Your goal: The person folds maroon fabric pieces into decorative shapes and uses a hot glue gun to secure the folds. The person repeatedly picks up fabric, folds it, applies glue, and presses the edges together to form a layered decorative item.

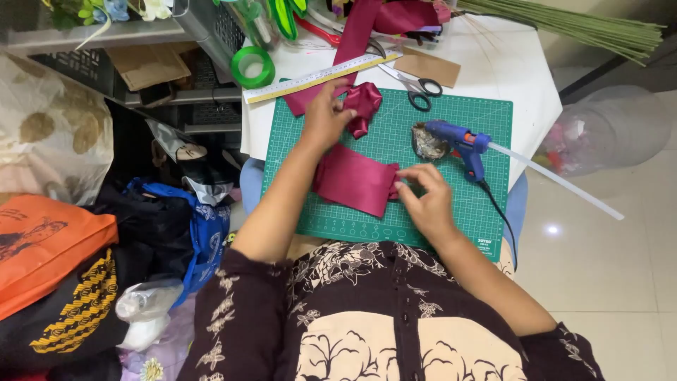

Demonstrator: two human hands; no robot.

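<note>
A flat piece of dark red satin ribbon (355, 179) lies on a green cutting mat (451, 120). My right hand (426, 199) pinches the ribbon's right edge between thumb and fingers. My left hand (326, 116) rests on the mat farther back, its fingers touching a folded ribbon rosette (364, 104) of the same dark red. A longer strip of the same ribbon (352, 35) runs back from the mat toward the table's far edge.
A blue glue gun (462, 144) with a white glue stick lies on the mat's right side beside a crusted holder (427, 143). Scissors (421, 90), a long ruler (321, 76), a green tape roll (252, 66) and green stems (585, 25) lie behind. Bags crowd the floor at left.
</note>
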